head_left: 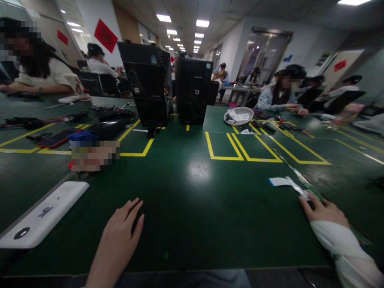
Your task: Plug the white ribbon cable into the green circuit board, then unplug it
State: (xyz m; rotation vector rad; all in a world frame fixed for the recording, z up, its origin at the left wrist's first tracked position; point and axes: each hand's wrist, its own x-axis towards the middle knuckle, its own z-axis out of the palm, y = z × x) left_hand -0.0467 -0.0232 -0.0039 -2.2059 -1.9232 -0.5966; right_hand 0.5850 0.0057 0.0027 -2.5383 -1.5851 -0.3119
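Note:
My left hand [122, 230] rests palm down on the green tabletop [186, 216], its fingers stretched out and nothing in them. To its left lies a long white device [49, 210] with dark handwriting and a round black spot. At the right, my right hand [327, 210] has its thumb and fingers at the near end of a white flat ribbon cable [282, 182] with a blue tip. A long, narrow green circuit board [295, 173] runs beside the cable and under that hand, which partly hides it. A white sleeve covers the right wrist.
Two black computer towers [145, 84] stand at the back middle. Yellow tape outlines [225, 158] mark the table. A white basket [238, 116] holds white items. Cables [27, 122] and a phone-like slab [58, 137] lie at the left. Other people sit around.

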